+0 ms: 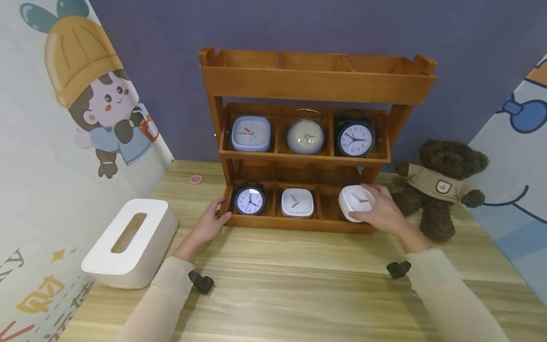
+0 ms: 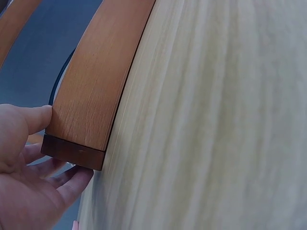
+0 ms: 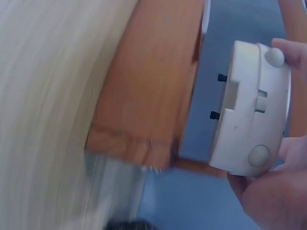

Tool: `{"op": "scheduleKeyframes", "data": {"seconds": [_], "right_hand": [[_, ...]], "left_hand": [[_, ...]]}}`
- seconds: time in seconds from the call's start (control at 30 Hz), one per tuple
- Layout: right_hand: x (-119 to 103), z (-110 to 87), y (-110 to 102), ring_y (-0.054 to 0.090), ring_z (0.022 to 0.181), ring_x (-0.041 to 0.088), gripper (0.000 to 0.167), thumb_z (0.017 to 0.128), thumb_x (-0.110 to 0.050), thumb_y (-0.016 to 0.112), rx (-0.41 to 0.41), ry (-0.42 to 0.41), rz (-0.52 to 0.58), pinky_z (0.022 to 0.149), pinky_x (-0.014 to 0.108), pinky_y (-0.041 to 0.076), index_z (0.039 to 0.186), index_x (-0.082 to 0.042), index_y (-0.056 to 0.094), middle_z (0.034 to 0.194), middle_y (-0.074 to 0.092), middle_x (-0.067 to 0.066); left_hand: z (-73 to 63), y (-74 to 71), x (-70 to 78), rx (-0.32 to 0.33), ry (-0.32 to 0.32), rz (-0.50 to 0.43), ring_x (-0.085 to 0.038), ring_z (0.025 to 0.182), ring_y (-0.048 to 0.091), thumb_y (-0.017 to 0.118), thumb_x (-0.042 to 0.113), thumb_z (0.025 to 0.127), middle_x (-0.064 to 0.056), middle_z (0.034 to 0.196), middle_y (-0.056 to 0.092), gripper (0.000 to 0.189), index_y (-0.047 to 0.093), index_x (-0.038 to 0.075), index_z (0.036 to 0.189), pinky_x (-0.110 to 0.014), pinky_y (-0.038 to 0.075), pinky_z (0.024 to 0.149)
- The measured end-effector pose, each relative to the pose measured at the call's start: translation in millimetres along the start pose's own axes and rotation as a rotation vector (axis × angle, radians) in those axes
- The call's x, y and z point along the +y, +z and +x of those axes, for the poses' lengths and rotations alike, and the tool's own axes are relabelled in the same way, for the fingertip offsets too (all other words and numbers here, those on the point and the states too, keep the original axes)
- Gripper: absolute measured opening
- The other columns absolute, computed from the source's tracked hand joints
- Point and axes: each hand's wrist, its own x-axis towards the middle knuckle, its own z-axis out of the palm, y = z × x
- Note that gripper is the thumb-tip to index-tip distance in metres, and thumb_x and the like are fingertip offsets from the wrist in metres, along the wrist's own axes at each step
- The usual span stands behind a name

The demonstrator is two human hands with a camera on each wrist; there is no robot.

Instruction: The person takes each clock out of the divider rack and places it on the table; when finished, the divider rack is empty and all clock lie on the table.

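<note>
My right hand [image 1: 381, 209] grips a white square alarm clock [image 1: 356, 203] at the right compartment of the wooden rack's [image 1: 299, 224] bottom tier. In the right wrist view this clock [image 3: 252, 110] is off the rack, its buttons and black knobs showing. With thumb and fingers, my left hand [image 1: 208, 222] holds the left end of that tier; the left wrist view shows the fingers round the wooden corner [image 2: 74, 152]. A black twin-bell style clock [image 1: 249, 200] sits in the left bottom compartment, and another white square clock [image 1: 297, 203] in the middle one.
On the middle tier stand a blue clock [image 1: 251, 134], a round pale clock [image 1: 305, 137] and a black clock [image 1: 355, 138]. A white tissue box [image 1: 158, 247] is at the left, near a pink ring [image 1: 196, 179]. A brown teddy bear [image 1: 440, 185] sits right of the rack.
</note>
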Motion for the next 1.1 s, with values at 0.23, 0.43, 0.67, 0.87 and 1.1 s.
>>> {"op": "scheduleKeyframes", "data": {"seconds": [0.23, 0.43, 0.67, 0.87, 1.1], "right_hand": [[27, -15.0, -24, 0.031, 0.124, 0.055, 0.100, 0.079, -0.046, 0.078, -0.007, 0.054, -0.033, 0.092, 0.067, 0.032, 0.149, 0.005, 0.028, 0.143, 0.019, 0.038], [54, -27.3, -31, 0.028, 0.122, 0.060, 0.104, 0.082, -0.050, 0.074, -0.042, 0.119, -0.047, 0.090, 0.070, 0.032, 0.149, 0.008, 0.021, 0.142, 0.014, 0.042], [76, -37.9, -27, 0.028, 0.120, 0.062, 0.100, 0.084, -0.047, 0.074, -0.033, 0.126, -0.036, 0.088, 0.071, 0.032, 0.147, 0.012, 0.023, 0.139, 0.016, 0.045], [89, -43.3, -25, 0.028, 0.119, 0.062, 0.098, 0.084, -0.048, 0.072, -0.029, 0.129, -0.040, 0.085, 0.072, 0.032, 0.147, 0.011, 0.024, 0.139, 0.016, 0.045], [99, -40.6, -12, 0.026, 0.121, 0.062, 0.100, 0.085, -0.050, 0.071, -0.075, 0.131, -0.031, 0.087, 0.072, 0.031, 0.146, 0.012, 0.023, 0.139, 0.016, 0.044]], "left_hand": [[-2.2, -0.9, 0.6, 0.002, -0.006, -0.001, -0.053, 0.130, 0.033, 0.051, 0.008, 0.101, -0.033, 0.151, 0.020, 0.059, 0.021, -0.009, 0.149, -0.055, 0.033, 0.104], [-2.9, -1.7, -1.6, 0.004, -0.004, 0.018, -0.053, 0.130, 0.034, 0.052, 0.008, 0.101, -0.033, 0.151, 0.022, 0.058, 0.022, -0.009, 0.149, -0.055, 0.033, 0.104], [-1.1, 0.0, -0.5, 0.001, -0.006, 0.028, -0.052, 0.129, 0.035, 0.053, 0.011, 0.101, -0.033, 0.150, 0.024, 0.059, 0.024, -0.007, 0.149, -0.055, 0.034, 0.104], [-1.0, 0.8, 0.7, 0.003, -0.005, 0.029, -0.052, 0.128, 0.036, 0.053, 0.011, 0.101, -0.033, 0.150, 0.023, 0.059, 0.024, -0.007, 0.149, -0.055, 0.034, 0.104], [-0.5, 0.9, -0.8, 0.008, -0.011, 0.033, -0.052, 0.129, 0.036, 0.053, 0.010, 0.101, -0.032, 0.151, 0.023, 0.059, 0.024, -0.006, 0.149, -0.055, 0.034, 0.104]]}}
